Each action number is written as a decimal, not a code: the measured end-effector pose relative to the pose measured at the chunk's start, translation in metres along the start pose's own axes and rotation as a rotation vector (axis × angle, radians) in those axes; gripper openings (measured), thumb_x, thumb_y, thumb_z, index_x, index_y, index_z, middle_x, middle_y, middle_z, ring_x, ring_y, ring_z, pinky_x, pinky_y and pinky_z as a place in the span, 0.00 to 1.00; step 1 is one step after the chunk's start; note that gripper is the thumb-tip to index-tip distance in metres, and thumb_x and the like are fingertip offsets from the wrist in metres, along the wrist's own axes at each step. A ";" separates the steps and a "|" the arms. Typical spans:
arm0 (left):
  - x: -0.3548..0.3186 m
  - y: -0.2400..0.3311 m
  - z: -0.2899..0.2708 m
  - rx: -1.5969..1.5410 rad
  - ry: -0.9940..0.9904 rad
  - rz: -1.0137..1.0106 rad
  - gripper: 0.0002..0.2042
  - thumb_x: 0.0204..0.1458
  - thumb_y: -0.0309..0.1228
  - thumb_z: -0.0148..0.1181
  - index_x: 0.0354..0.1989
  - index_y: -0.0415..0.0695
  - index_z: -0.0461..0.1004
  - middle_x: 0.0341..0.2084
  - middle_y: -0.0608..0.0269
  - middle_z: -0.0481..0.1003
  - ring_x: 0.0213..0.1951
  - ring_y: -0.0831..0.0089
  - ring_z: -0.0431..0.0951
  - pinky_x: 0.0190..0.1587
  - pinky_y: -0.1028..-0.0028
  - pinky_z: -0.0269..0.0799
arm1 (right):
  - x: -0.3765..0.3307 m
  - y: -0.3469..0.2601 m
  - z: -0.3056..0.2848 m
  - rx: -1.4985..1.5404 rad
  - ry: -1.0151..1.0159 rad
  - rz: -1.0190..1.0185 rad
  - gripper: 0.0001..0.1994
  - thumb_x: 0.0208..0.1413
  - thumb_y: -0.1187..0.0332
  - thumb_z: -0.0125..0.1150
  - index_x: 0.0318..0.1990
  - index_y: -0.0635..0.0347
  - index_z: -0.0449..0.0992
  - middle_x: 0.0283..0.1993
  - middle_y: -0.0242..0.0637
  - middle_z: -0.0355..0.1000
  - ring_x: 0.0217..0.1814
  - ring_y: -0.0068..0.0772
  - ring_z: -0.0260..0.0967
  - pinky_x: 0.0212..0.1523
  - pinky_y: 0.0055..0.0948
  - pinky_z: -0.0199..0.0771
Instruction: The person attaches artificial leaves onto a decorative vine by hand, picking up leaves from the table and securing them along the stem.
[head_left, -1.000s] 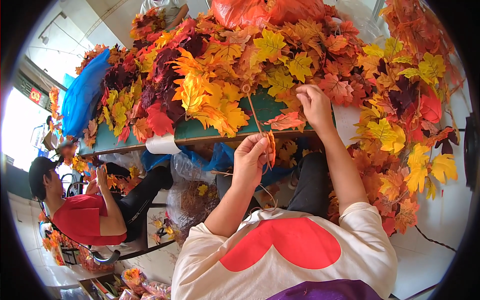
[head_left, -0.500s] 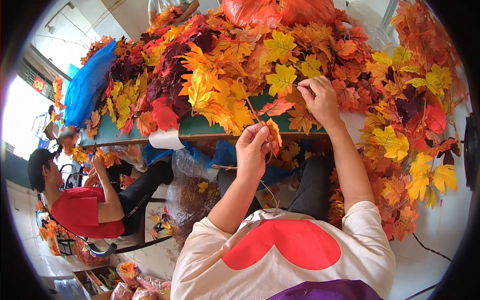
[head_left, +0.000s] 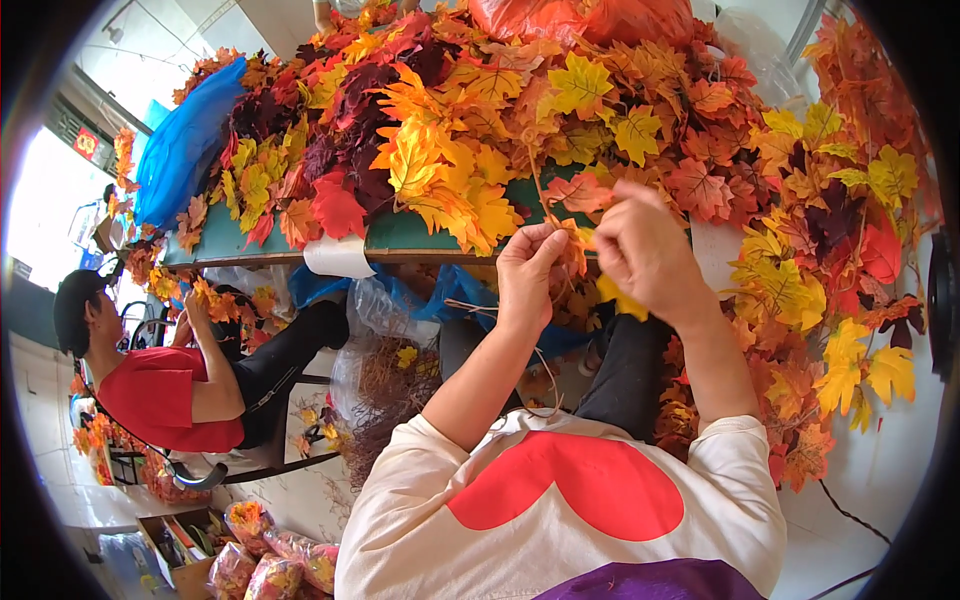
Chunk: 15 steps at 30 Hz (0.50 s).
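Observation:
My left hand (head_left: 527,275) pinches a thin brown stem with an orange artificial leaf (head_left: 573,250) at its top, held up in front of the table edge. My right hand (head_left: 645,248) is right beside it, fingers closed around a yellow leaf (head_left: 617,297) and touching the same stem. A thin stem strand (head_left: 538,190) runs up from my hands toward the leaf pile. Both forearms rise from my cream shirt with a red shape on it.
A green table (head_left: 400,235) carries a big heap of orange, yellow and red artificial leaves (head_left: 470,120). More leaves hang at the right (head_left: 840,270). A blue plastic sheet (head_left: 185,145) lies at the left. A person in a red shirt (head_left: 160,390) sits at the lower left.
My right hand has come down from the leaf pile to meet my left hand at the stem. My left hand has stayed at about the same height.

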<state>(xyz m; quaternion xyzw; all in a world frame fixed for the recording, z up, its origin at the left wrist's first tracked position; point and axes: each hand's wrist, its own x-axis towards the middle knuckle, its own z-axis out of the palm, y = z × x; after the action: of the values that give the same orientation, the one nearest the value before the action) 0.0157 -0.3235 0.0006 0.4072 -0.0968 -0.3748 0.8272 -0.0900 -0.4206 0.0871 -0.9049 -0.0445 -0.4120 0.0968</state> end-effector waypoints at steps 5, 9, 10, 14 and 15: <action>-0.002 0.002 0.003 -0.055 -0.051 0.017 0.05 0.49 0.26 0.58 0.33 0.40 0.72 0.24 0.66 0.73 0.23 0.81 0.72 0.24 0.82 0.71 | -0.021 0.000 0.026 0.114 -0.198 0.236 0.06 0.48 0.72 0.57 0.28 0.62 0.66 0.26 0.40 0.66 0.29 0.40 0.68 0.29 0.34 0.67; -0.006 0.011 0.000 -0.050 -0.014 -0.080 0.06 0.50 0.28 0.58 0.35 0.41 0.73 0.23 0.68 0.72 0.22 0.82 0.71 0.23 0.83 0.69 | -0.028 0.005 0.030 0.350 -0.069 0.459 0.07 0.46 0.75 0.59 0.32 0.64 0.69 0.28 0.41 0.70 0.30 0.41 0.70 0.30 0.30 0.69; -0.006 0.011 -0.001 -0.071 -0.014 -0.119 0.07 0.50 0.29 0.58 0.35 0.41 0.73 0.23 0.69 0.72 0.21 0.83 0.70 0.22 0.84 0.68 | -0.029 0.005 0.030 0.354 -0.069 0.460 0.07 0.46 0.75 0.59 0.32 0.64 0.69 0.28 0.41 0.70 0.30 0.41 0.70 0.30 0.30 0.69; -0.010 0.011 0.006 -0.140 0.029 -0.153 0.07 0.50 0.29 0.59 0.36 0.42 0.73 0.22 0.70 0.71 0.19 0.85 0.68 0.20 0.85 0.65 | -0.033 0.002 0.027 0.376 -0.063 0.458 0.06 0.47 0.75 0.59 0.33 0.64 0.70 0.29 0.40 0.71 0.30 0.37 0.70 0.30 0.28 0.69; -0.008 0.008 0.002 -0.124 0.012 -0.122 0.07 0.50 0.29 0.58 0.36 0.42 0.73 0.22 0.70 0.71 0.19 0.86 0.67 0.19 0.86 0.63 | -0.032 0.000 0.026 0.373 -0.023 0.435 0.06 0.47 0.75 0.58 0.33 0.63 0.69 0.29 0.41 0.70 0.30 0.40 0.70 0.30 0.31 0.69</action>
<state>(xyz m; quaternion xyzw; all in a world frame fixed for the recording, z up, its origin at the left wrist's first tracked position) 0.0138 -0.3163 0.0092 0.3625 -0.0436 -0.4273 0.8271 -0.0913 -0.4147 0.0463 -0.8644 0.0743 -0.3560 0.3472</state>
